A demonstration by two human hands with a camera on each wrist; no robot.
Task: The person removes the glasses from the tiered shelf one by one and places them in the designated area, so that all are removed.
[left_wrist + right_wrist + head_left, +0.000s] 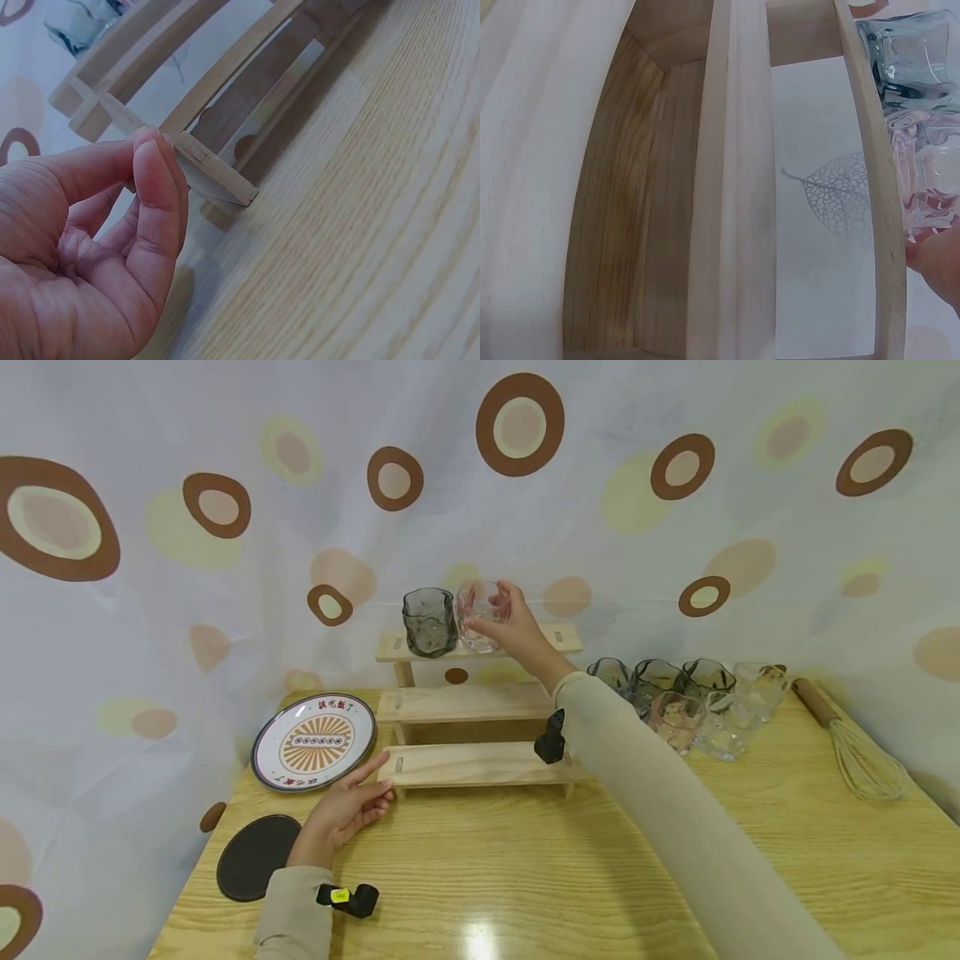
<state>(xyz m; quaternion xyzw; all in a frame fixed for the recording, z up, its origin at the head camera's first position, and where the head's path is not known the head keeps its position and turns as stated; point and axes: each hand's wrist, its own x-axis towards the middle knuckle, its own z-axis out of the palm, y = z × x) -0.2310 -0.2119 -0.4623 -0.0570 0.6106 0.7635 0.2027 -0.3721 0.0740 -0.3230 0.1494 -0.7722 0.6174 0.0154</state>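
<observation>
A three-tier wooden rack [465, 764] stands against the back curtain. On its top tier, at the left, is a smoky grey glass [430, 625] with a wavy wall. Right beside it, my right hand [517, 625] holds a clear pinkish glass [477, 602] at the top tier, thumb on the near side. In the right wrist view the pink glass [930, 169] sits close to the grey glass [911, 64], and only part of the hand shows. My left hand [348, 806] pinches the left end of the lowest tier; the left wrist view shows its thumb and fingertips at that corner.
Several grey, pink and clear glasses [678, 714] stand grouped right of the rack. A whisk [862, 747] with a wooden handle lies farther right. Left of the rack are a patterned white plate [258, 752] and a black round mat [255, 858]. A spotted curtain [600, 410] hangs behind.
</observation>
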